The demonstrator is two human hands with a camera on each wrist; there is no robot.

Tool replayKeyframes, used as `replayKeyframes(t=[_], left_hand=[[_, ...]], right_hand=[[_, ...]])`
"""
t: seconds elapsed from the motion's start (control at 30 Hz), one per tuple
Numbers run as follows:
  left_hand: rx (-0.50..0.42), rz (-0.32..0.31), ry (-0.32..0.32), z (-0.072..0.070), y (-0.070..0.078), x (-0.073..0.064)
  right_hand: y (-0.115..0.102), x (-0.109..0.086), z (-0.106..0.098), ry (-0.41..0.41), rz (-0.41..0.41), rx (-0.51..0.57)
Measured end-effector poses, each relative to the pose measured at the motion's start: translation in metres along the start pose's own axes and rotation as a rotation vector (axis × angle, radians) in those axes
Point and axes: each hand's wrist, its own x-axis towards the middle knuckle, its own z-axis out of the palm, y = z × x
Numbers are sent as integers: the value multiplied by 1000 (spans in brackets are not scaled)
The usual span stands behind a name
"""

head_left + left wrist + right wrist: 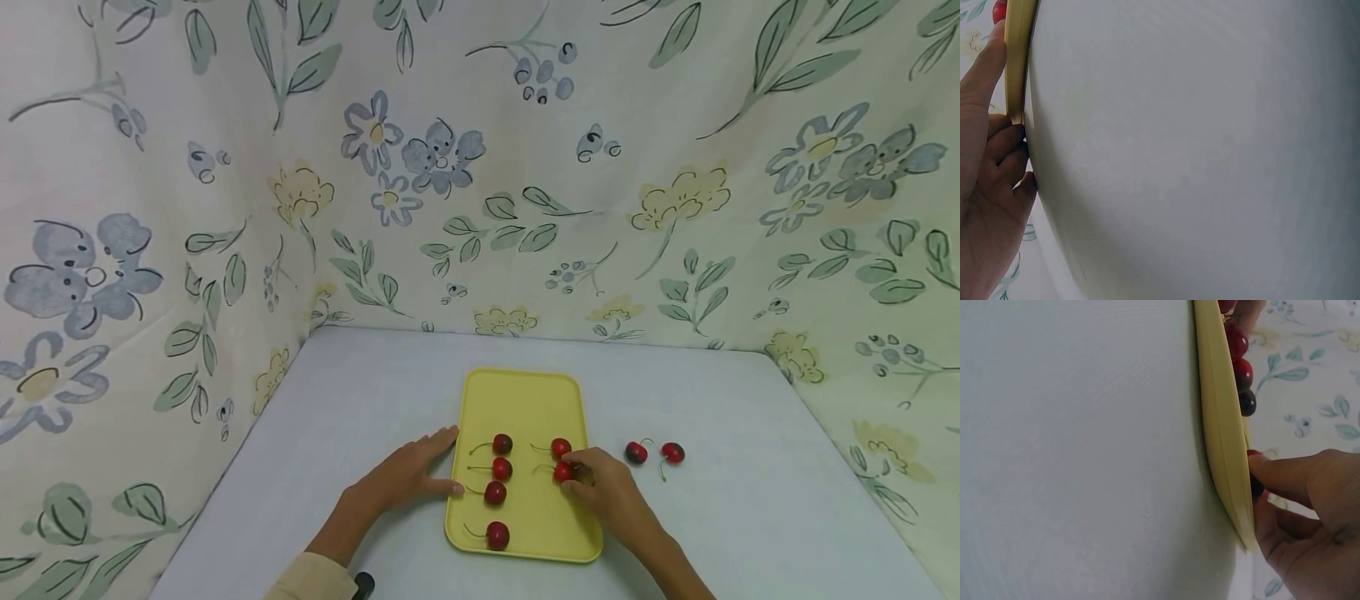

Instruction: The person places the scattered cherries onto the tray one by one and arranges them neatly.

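Observation:
A yellow tray (pixel 525 392) lies on the white table, with several dark red cherries with stems in a column on its left half; one is the cherry (pixel 497 535) near the front rim. My left hand (pixel 408 473) rests at the tray's left edge, thumb on the rim and fingers spread beside it. In the left wrist view the fingers (pixel 1007 147) touch the tray's side. Over the tray's right half, my right hand (pixel 611 492) pinches a red cherry (pixel 562 472) between thumb and fingers. Just behind it sits another cherry (pixel 560 448), close to the fingertips.
Two more cherries, a darker left one (pixel 636 452) and a right one (pixel 672 453), lie on the table right of the tray. Floral cloth (pixel 517 250) hangs behind the table (pixel 375 375) and along both sides.

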Motion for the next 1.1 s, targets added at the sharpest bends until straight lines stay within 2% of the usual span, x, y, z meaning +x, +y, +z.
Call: replayKeyframes(t=[0.57, 0.8, 1.1], left_hand=[[-8, -1, 2, 0, 2, -3], [-3, 14, 2, -1, 2, -3], [1, -4, -5, -2, 3, -2]], right_hand=[[12, -9, -16, 73, 58, 99], [20, -11, -25, 91, 91, 73], [32, -14, -38, 145, 66, 37]])
